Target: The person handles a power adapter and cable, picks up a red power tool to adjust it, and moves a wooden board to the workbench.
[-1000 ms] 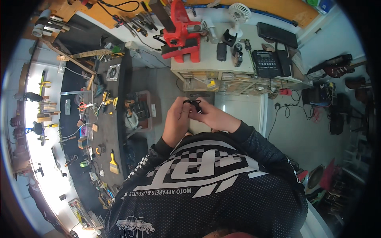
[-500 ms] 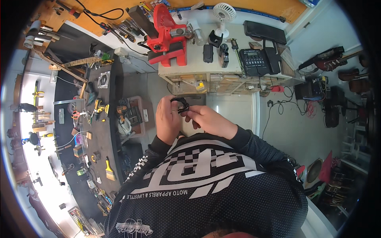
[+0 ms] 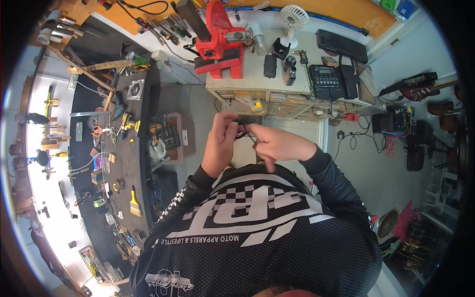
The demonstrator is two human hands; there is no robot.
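Observation:
A coiled black cable (image 3: 243, 122) is held between my hands in front of my chest. Its loops sit against the fingers of my left hand (image 3: 219, 146), which is closed round them. From the other side, my right hand (image 3: 284, 144) grips the same cable with bent fingers. A thin strand runs down between the two hands. The cable's ends are too small and dark to make out.
Ahead stands a cabinet (image 3: 237, 84) with a red press-like machine (image 3: 217, 44), a white fan (image 3: 295, 20) and a black pedal unit (image 3: 326, 79). A dark workbench (image 3: 148, 104) on my left carries a yellow drill (image 3: 128, 126) and a paintbrush (image 3: 134, 204). Beside it sits a plastic bin (image 3: 179, 136).
My hands have shifted a little to the right in the picture. The right hand has turned, its index finger stretched toward the left hand, and the cable loops look more bunched. The view has shifted slightly.

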